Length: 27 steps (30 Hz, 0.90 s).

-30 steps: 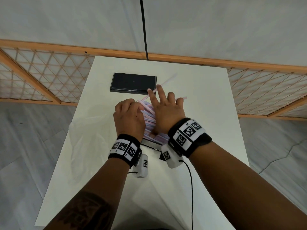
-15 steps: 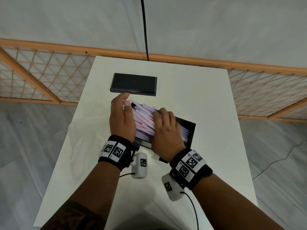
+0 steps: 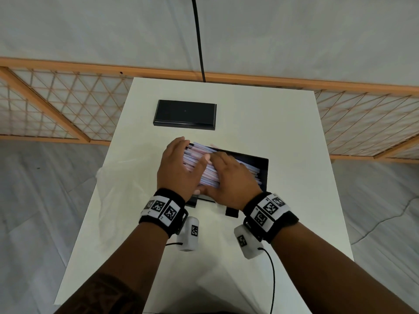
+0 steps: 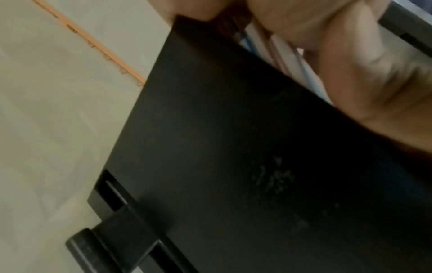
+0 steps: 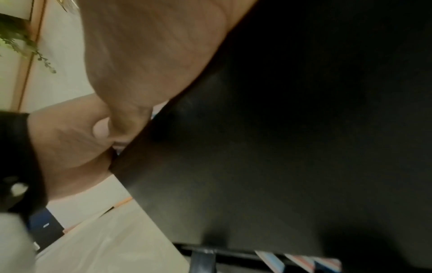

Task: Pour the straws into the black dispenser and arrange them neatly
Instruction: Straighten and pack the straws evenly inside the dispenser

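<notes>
Left hand (image 3: 175,168) stands edge-on against the left ends of the straws (image 3: 199,164), fingers straight and together, pressing rather than gripping. Right hand (image 3: 231,180) lies flat on top of the bundle, fingers extended toward the left hand, thumb down at the near side; it holds nothing, only bears down. The straws, pale pink and white with some blue striping, sit piled in the open black dispenser (image 3: 260,166), which stands near the middle of the counter (image 3: 283,132), a little toward its right edge. The pile lies skewed, its left ends riding up over the dispenser's left rim. In the right wrist view a few striped straw ends show at the dispenser's lower slot. The lid (image 3: 184,115), a flat black rectangle, lies apart toward the far edge of the counter. Judged step: squaring the bundle. To do it well, tap the left ends inward with the flat palm while the right hand keeps light downward pressure, so the straws slide level instead of buckling or springing out. Too much pressure would likely crease them.
</notes>
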Motion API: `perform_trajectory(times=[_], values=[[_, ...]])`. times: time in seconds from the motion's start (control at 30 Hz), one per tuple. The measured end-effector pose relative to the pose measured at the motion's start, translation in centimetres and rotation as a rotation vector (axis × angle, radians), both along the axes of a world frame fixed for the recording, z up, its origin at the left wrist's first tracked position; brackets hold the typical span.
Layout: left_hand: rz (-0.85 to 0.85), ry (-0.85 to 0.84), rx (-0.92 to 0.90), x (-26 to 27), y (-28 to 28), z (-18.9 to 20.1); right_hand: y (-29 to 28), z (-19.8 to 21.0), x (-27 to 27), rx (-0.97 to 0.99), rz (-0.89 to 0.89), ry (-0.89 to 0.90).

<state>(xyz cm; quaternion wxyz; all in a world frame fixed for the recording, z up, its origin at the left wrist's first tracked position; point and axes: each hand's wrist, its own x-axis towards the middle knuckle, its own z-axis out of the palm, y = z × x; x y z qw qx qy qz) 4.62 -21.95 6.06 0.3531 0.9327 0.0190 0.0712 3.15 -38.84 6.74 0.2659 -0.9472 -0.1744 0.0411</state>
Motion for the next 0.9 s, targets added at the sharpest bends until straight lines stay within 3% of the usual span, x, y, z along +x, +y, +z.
perform_trajectory(times=[0.17,0.43,0.77,0.9], values=[[0.056,0.027,-0.024,-0.9,-1.5,-0.4,-1.0,0.9,1.7,-0.132,0.045,0.225],[0.069,-0.006,-0.063,-1.7,-2.2,-0.3,-1.3,2.4,3.2,-0.038,0.085,0.536],[0.049,-0.024,-0.100,-2.3,-2.3,0.1,-1.3,3.8,4.6,-0.014,0.132,0.726],[0.030,-0.013,-0.118,-2.4,-2.3,0.4,-1.1,4.3,5.0,-0.035,0.144,0.717]])
